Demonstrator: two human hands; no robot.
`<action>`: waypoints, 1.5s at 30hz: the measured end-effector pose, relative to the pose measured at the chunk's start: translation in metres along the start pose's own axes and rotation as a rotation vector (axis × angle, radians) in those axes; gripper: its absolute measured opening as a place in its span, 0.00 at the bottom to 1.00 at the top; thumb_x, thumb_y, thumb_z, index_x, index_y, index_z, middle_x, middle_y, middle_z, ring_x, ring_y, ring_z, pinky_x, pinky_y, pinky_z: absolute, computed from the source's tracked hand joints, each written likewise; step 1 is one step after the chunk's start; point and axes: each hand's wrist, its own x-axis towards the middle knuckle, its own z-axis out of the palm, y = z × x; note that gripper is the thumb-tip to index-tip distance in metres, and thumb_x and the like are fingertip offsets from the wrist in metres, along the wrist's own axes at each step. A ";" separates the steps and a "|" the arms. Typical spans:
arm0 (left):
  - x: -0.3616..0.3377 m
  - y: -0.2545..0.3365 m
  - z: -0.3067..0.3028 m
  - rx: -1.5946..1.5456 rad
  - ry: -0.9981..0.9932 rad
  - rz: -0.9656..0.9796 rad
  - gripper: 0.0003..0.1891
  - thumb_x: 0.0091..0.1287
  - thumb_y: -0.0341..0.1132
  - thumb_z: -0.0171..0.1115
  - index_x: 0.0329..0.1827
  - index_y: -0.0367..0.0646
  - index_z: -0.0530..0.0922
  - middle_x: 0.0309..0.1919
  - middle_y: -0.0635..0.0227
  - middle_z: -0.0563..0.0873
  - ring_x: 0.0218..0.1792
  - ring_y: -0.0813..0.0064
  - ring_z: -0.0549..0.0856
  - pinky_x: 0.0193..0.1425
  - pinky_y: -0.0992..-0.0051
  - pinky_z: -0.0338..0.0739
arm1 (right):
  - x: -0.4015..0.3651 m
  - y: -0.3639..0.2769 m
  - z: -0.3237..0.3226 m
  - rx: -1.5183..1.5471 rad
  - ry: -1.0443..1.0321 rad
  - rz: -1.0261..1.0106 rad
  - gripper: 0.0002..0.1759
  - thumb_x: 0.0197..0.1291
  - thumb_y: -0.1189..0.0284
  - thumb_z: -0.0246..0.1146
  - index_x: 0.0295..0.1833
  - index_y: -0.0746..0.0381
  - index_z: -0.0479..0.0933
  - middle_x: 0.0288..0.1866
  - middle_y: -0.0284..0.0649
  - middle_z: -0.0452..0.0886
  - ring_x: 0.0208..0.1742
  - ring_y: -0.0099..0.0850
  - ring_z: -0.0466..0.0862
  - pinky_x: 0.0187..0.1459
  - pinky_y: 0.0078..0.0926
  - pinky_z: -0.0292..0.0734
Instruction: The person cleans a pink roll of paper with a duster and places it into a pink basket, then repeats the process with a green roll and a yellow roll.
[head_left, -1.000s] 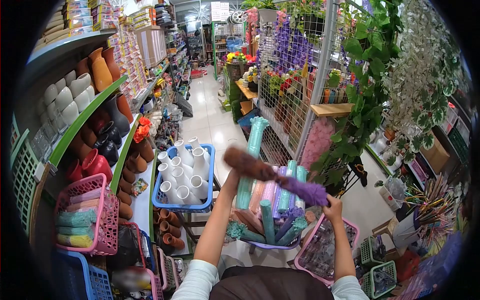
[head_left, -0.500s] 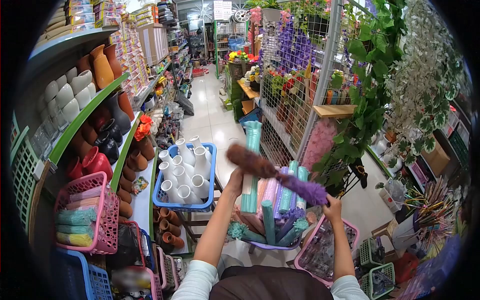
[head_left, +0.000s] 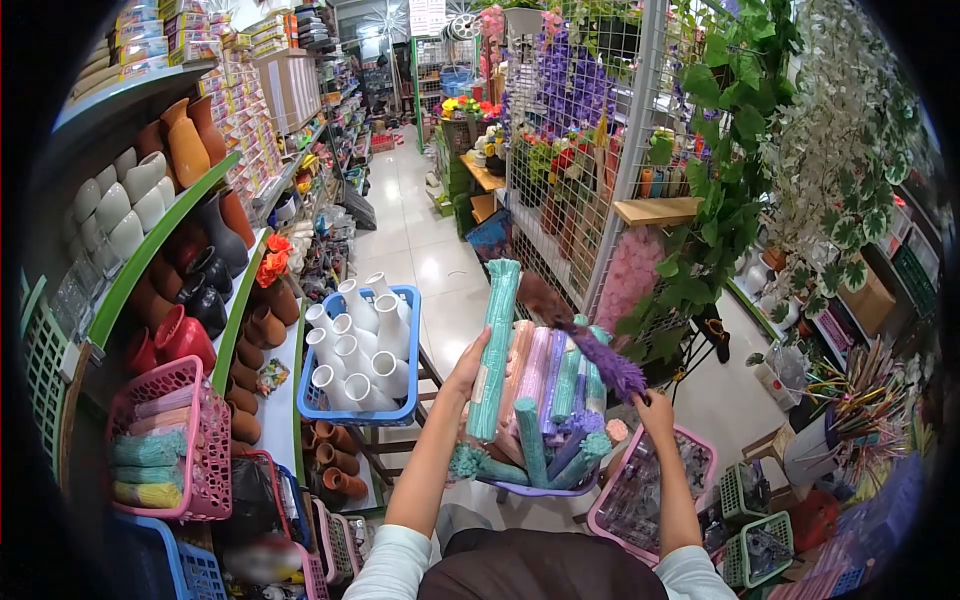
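Note:
My left hand (head_left: 470, 362) is wrapped round a wrapped mint-green bundle (head_left: 495, 350), held upright above a purple basket (head_left: 545, 491). In my right hand (head_left: 652, 412) is the purple end of a brown and purple duster (head_left: 605, 360); its brown part points up and left, behind the green bundle's right side. Below and between my hands, the basket holds several wrapped bundles (head_left: 537, 370) in peach, lilac, purple and mint. Loose fuzzy-ended mint and purple rolls (head_left: 533, 440) lie at its front.
Left of my hands stands a blue basket (head_left: 360, 415) of white vases. A pink basket (head_left: 600, 525) is by my right forearm. Shelves of pots (head_left: 190, 240) line the left; a wire rack (head_left: 560, 220) and hanging leaves (head_left: 715, 200) are ahead right.
The duster has swung lower and away, its brown end now partly behind the green bundle. My right hand has shifted slightly left. The view has shifted a little.

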 end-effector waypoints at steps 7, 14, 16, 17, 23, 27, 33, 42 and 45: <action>0.002 -0.009 0.011 0.089 -0.043 -0.040 0.32 0.66 0.62 0.48 0.55 0.39 0.72 0.33 0.62 0.81 0.27 0.76 0.82 0.30 0.76 0.82 | 0.009 -0.001 0.022 -0.063 -0.269 0.013 0.25 0.53 0.52 0.63 0.38 0.66 0.81 0.31 0.53 0.81 0.36 0.48 0.81 0.39 0.40 0.74; -0.007 -0.007 0.029 0.137 -0.027 -0.109 0.26 0.67 0.60 0.49 0.47 0.43 0.73 0.26 0.71 0.77 0.22 0.80 0.80 0.25 0.78 0.79 | 0.020 0.010 0.035 -0.012 -0.344 -0.065 0.21 0.50 0.57 0.65 0.39 0.66 0.82 0.35 0.50 0.83 0.39 0.45 0.83 0.42 0.36 0.76; -0.006 -0.009 0.029 0.141 -0.042 -0.111 0.26 0.67 0.60 0.50 0.47 0.43 0.73 0.27 0.71 0.77 0.22 0.80 0.79 0.25 0.77 0.79 | 0.024 0.013 0.038 -0.004 -0.357 -0.093 0.21 0.49 0.60 0.66 0.41 0.66 0.81 0.36 0.50 0.83 0.39 0.45 0.83 0.42 0.37 0.76; -0.005 -0.010 0.030 0.143 -0.051 -0.113 0.26 0.66 0.60 0.50 0.48 0.43 0.73 0.27 0.71 0.77 0.22 0.80 0.79 0.25 0.77 0.79 | 0.026 0.015 0.038 -0.001 -0.363 -0.106 0.20 0.49 0.61 0.67 0.42 0.66 0.80 0.36 0.49 0.83 0.39 0.45 0.83 0.42 0.37 0.76; -0.002 -0.013 0.035 0.096 -0.023 -0.031 0.28 0.68 0.59 0.48 0.40 0.38 0.75 0.24 0.63 0.81 0.21 0.76 0.82 0.23 0.76 0.79 | 0.014 -0.063 -0.007 -0.152 0.000 -0.314 0.18 0.53 0.68 0.63 0.48 0.66 0.75 0.43 0.49 0.79 0.47 0.46 0.77 0.48 0.38 0.72; -0.003 -0.007 0.037 0.042 -0.029 0.051 0.27 0.69 0.58 0.47 0.43 0.39 0.73 0.25 0.63 0.81 0.24 0.75 0.82 0.25 0.76 0.79 | 0.006 -0.133 -0.028 0.295 0.004 -0.391 0.16 0.55 0.70 0.61 0.47 0.66 0.75 0.43 0.48 0.78 0.45 0.45 0.77 0.48 0.36 0.72; -0.029 0.025 0.035 -0.023 0.135 0.288 0.26 0.70 0.58 0.45 0.49 0.41 0.70 0.32 0.63 0.80 0.28 0.75 0.82 0.32 0.75 0.80 | -0.025 -0.213 -0.011 0.898 -0.742 -0.341 0.34 0.57 0.64 0.66 0.65 0.60 0.60 0.45 0.44 0.77 0.46 0.31 0.79 0.47 0.28 0.75; -0.114 0.090 -0.031 -0.069 0.538 0.753 0.30 0.70 0.44 0.53 0.68 0.42 0.50 0.55 0.62 0.68 0.55 0.73 0.71 0.59 0.73 0.68 | -0.045 -0.331 -0.001 1.173 -0.999 -0.412 0.34 0.59 0.69 0.64 0.68 0.62 0.58 0.54 0.43 0.73 0.56 0.30 0.73 0.55 0.26 0.69; -0.164 0.116 -0.052 0.182 0.692 0.856 0.35 0.69 0.39 0.55 0.70 0.39 0.45 0.61 0.61 0.65 0.62 0.72 0.65 0.66 0.74 0.59 | -0.048 -0.374 0.011 1.119 -1.084 -0.560 0.32 0.59 0.66 0.63 0.67 0.63 0.61 0.54 0.43 0.73 0.57 0.30 0.71 0.58 0.26 0.65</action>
